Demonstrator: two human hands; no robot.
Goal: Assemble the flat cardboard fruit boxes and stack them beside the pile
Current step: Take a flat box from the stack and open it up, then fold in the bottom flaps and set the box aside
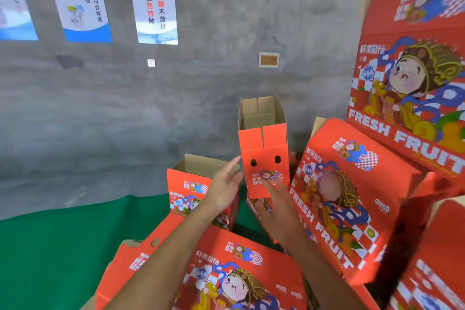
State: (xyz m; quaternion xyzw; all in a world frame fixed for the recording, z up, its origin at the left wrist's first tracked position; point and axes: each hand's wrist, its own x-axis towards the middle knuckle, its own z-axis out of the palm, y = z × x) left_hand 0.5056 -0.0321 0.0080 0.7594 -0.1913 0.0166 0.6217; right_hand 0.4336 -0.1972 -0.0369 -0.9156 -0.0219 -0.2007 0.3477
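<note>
An assembled red fruit box stands on end in the middle, its open brown inside facing up and its two round holes toward me. My left hand is stretched out with straight fingers, the fingertips at the box's left edge. My right hand reaches up with straight fingers touching the box's lower front. Another assembled box stands open-topped on the floor to the left, partly behind my left hand. A printed box leans at the right and another lies under my arms.
A tall flat printed carton rises at the far right, with more red boxes below it. Green floor covering spreads at the lower left. A grey concrete wall with hanging posters stands close behind.
</note>
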